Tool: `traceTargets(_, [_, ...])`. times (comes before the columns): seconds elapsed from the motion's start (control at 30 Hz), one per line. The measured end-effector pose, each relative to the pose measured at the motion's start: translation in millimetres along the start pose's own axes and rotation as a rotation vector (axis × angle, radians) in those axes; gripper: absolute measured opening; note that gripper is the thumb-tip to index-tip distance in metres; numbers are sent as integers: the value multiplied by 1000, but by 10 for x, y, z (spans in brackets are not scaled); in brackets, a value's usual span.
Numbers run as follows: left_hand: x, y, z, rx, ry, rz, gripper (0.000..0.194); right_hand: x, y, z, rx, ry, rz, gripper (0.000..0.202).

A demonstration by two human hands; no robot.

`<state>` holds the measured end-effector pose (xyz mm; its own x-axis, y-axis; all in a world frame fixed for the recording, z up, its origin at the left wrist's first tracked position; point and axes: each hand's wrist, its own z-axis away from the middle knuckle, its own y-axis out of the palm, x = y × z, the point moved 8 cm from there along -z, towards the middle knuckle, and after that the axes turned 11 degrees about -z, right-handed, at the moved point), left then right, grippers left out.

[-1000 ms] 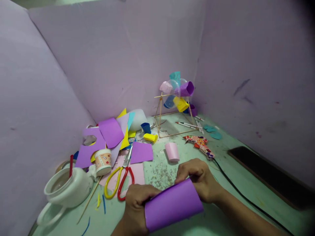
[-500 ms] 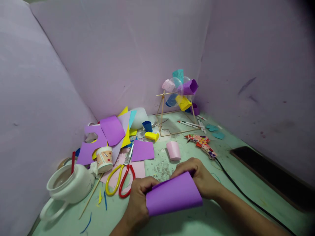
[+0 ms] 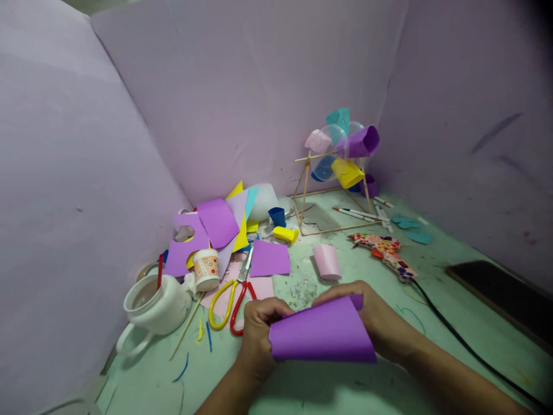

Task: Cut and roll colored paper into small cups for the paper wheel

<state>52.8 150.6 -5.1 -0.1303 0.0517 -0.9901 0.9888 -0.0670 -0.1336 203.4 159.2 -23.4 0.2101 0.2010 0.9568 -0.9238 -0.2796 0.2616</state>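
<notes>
A sheet of purple paper (image 3: 322, 335), curled into a tapered tube, is held between my two hands above the near side of the table. My left hand (image 3: 260, 331) grips its narrower left end, thumb on top. Behind the wider right end, my right hand (image 3: 375, 314) holds the far edge, its fingertips partly hidden by the paper. Just beyond the hands stands a small pink paper cup shape (image 3: 327, 262). Scissors (image 3: 233, 302) with one yellow and one red handle lie left of my left hand, and a flat purple paper piece (image 3: 270, 258) lies by their blades.
A stick frame (image 3: 306, 193) carrying a wheel with coloured paper cups stands at the back. To the right are a patterned glue gun (image 3: 384, 253) with a black cord and a dark phone (image 3: 501, 294). On the left, a white teapot (image 3: 162, 305), a printed paper cup (image 3: 206, 270) and paper scraps (image 3: 218, 222).
The camera view has turned, shifting the scene rightward. The purple paper now flares wider at its right end, with its edge curling up near my right hand. Both hands keep hold.
</notes>
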Motion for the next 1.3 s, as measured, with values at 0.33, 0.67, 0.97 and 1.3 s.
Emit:
traceTargets(0.33, [85, 45, -57, 50, -143, 58, 10, -20, -8, -22, -6, -19, 5, 5])
traceTargets(0.67, [192, 60, -121, 137, -232, 243, 22, 506, -59, 228, -170, -662, 358, 14])
traceTargets(0.97, [107, -217, -194, 64, -195, 362, 24, 705, 347, 752, 8, -1321, 1064, 35])
traceTargets(1.3, [185, -80, -110, 167, -322, 312, 31, 492, 472, 679, 119, -1339, 1099, 26])
